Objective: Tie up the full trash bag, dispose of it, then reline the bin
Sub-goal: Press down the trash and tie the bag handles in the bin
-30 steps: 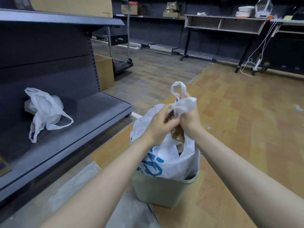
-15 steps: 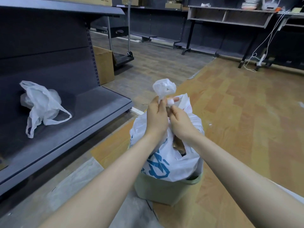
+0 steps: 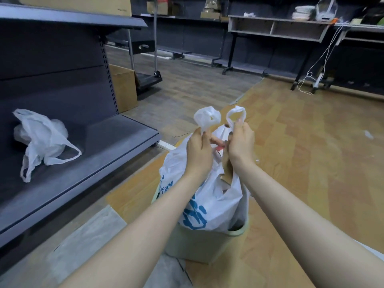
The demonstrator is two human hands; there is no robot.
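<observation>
A full white trash bag (image 3: 209, 204) with blue print stands in a pale green bin (image 3: 199, 244) on the floor. Brown cardboard scraps show through its open top. My left hand (image 3: 198, 150) is shut on the bag's left handle loop (image 3: 206, 118), which bunches above my fingers. My right hand (image 3: 241, 142) is shut on the right handle loop (image 3: 235, 115). The two loops stand side by side, a small gap between them. A spare white plastic bag (image 3: 41, 140) lies crumpled on the low grey shelf (image 3: 108, 146) to the left.
Grey metal shelving runs along the left. A cardboard box (image 3: 124, 88) stands on the floor beside it, and a platform trolley (image 3: 148, 79) behind that. Tables with white cables (image 3: 311, 67) line the back right. Wood-pattern floor stretches right of the bin.
My hands have drawn apart, each holding its own handle loop; half a second ago they were pressed together under one bunched handle. The view has tilted slightly.
</observation>
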